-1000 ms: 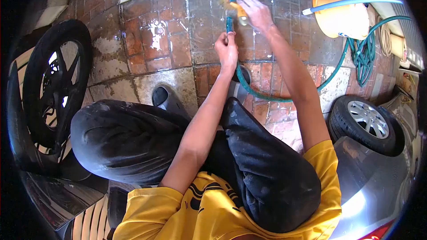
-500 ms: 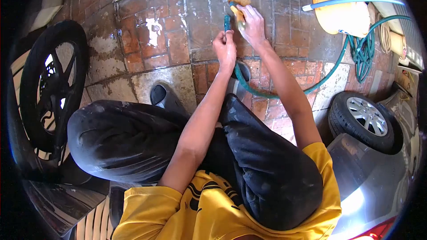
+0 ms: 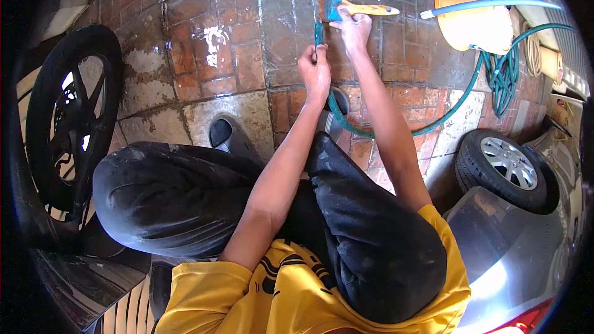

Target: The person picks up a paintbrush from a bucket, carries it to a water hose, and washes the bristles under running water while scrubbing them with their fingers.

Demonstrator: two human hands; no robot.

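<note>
My left hand [image 3: 314, 69] is closed around the end of a green hose [image 3: 319, 33], its mouth pointing away from me. Just to the right, my right hand [image 3: 356, 32] grips a paintbrush [image 3: 371, 9] by the ferrule area. The brush lies sideways, with its yellow wooden handle to the right and its blue ferrule and bristles to the left, close in front of the hose mouth. Wet brick-patterned paving [image 3: 288, 55] lies beneath both hands. From my left hand the hose loops down and away to the right.
At the upper right stands a yellow bucket [image 3: 473, 25] with a light-blue pipe [image 3: 495, 2] across it. Coiled green hose [image 3: 504, 80] lies beside it. A car wheel [image 3: 504, 164] is on the right, near a grey car panel [image 3: 501, 241]. A motorcycle wheel [image 3: 74, 117] stands at left.
The brush has turned in my right hand: its bristles pointed away from me and now point left toward the hose mouth, with the handle out to the right. My left hand has barely moved.
</note>
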